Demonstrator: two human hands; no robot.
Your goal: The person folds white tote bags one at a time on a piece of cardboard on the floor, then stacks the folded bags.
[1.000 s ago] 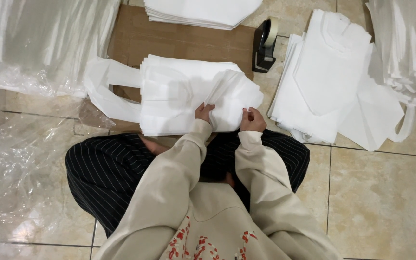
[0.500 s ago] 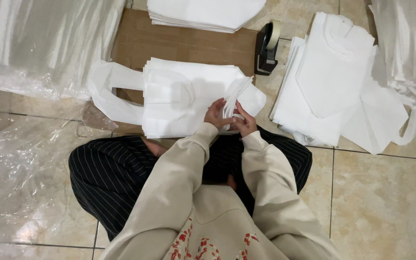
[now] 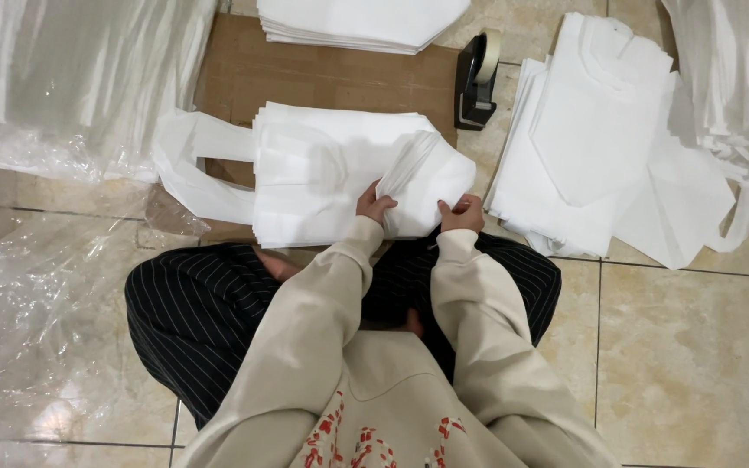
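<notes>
— On the cardboard (image 3: 322,74), where is the stack of white bags (image 3: 322,169)?
— Directly before the knees. Left hand (image 3: 374,206) and right hand (image 3: 463,213) rest on its near right corner, fingers curled, pinching the folded top bag (image 3: 431,173).

Bare cardboard (image 3: 322,74) open ahead; tape dispenser (image 3: 477,82) blocks right
</notes>
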